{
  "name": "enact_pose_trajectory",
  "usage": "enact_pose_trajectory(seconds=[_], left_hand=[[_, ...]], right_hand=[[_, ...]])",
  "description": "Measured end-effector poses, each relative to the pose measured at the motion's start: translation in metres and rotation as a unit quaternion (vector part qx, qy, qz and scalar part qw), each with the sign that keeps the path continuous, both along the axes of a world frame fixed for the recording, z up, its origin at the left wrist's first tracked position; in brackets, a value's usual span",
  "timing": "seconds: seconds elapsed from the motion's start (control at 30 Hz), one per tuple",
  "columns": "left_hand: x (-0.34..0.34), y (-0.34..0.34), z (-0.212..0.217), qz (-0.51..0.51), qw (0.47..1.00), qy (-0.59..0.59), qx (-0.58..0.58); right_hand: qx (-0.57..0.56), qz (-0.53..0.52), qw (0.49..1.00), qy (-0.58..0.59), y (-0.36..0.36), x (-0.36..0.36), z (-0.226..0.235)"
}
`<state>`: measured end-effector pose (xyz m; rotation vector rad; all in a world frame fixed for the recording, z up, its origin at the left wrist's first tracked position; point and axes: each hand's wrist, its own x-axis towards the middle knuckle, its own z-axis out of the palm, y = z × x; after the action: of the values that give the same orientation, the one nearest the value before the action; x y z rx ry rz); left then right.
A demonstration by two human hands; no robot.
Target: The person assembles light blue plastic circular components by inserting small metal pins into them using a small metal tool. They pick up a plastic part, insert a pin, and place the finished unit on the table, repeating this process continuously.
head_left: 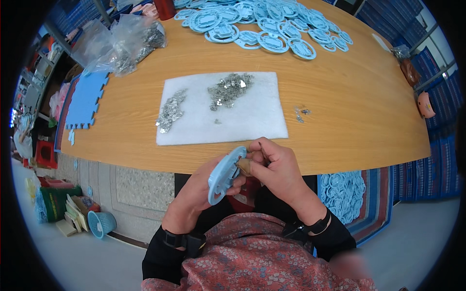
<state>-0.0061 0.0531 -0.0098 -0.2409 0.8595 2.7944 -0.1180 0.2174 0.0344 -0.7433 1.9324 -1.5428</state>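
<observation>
A round light-blue plastic part (pixel 224 175) with raised inner shapes is tilted up on edge in my left hand (pixel 198 186), whose fingers wrap behind it. My right hand (pixel 277 170) is closed at the part's right side, its covered thumb pressed toward the inner face. Whatever may be between those fingertips is too small or hidden to make out. Just beyond my hands a white foam sheet (pixel 242 128) lies on the table. Two heaps of small metal pieces rest on it: a larger pile (pixel 228 92) and a smaller pile (pixel 172 111) to its left.
Many similar blue parts (pixel 272 41) are heaped at the table's far side. Clear plastic bags (pixel 121 46) and a blue foam mat (pixel 87 99) lie at left. A few metal bits (pixel 302 114) sit right of the sheet. Below right, a container holds more blue parts (pixel 342 194).
</observation>
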Motion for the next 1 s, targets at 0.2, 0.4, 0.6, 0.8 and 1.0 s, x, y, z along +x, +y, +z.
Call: enact_pose_trajectory(seconds=[0.2, 0.4, 0.6, 0.8, 1.0], left_hand=[[0.008, -0.014, 0.009, -0.011, 0.991, 0.052, -0.124], [0.026, -0.038, 0.024, 0.023, 0.969, 0.062, -0.236], [0.041, -0.044, 0.021, 0.072, 0.957, 0.058, -0.276], [0.057, -0.051, 0.021, 0.096, 0.945, -0.016, -0.314], [0.061, -0.051, -0.021, 0.189, 0.881, 0.036, -0.432]], right_hand=[[0.001, 0.047, 0.999, -0.019, 0.005, -0.008, -0.009], [0.049, 0.043, 0.996, 0.063, -0.018, -0.026, 0.015], [0.093, 0.139, 0.926, 0.339, -0.104, -0.041, 0.019], [0.151, 0.155, 0.868, 0.446, -0.168, -0.052, -0.009], [0.157, 0.171, 0.846, 0.479, -0.179, -0.048, -0.028]])
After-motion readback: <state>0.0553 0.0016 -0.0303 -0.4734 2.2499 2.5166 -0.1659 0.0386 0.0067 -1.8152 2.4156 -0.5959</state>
